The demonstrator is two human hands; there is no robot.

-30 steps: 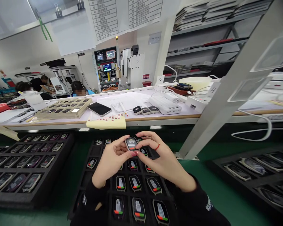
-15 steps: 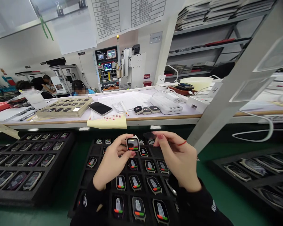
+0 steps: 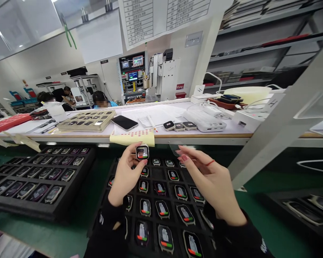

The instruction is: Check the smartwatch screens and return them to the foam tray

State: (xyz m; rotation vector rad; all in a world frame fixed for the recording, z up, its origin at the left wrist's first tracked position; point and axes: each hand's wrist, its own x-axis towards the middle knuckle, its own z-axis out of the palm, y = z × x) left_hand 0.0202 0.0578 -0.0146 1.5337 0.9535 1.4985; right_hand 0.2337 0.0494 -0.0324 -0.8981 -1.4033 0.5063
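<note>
Between the thumb and fingers of my left hand [image 3: 127,176] is a smartwatch without a strap [image 3: 142,152], its lit screen tilted toward me. My right hand [image 3: 208,179], apart from it to the right, pinches a thin clear film [image 3: 174,149] by its edge. The film is see-through and its outline is faint. Below both hands lies a black foam tray [image 3: 158,174] of smartwatches, most screens showing white text over a red and green bar. My forearms cover parts of the tray's sides.
More black trays of watches stand at the left [image 3: 39,208] and right [image 3: 280,200]. Across the front runs a shelf edge [image 3: 177,139]. On the shelf are a phone [image 3: 124,123], several watch bodies [image 3: 179,126], a beige tray [image 3: 107,125] and a white power strip [image 3: 204,122]. A slanted post [image 3: 274,122] rises at right.
My view has turned left, so the shelf and trays appear farther right. My left hand has moved the smartwatch farther from the right hand. The right hand still pinches the film.
</note>
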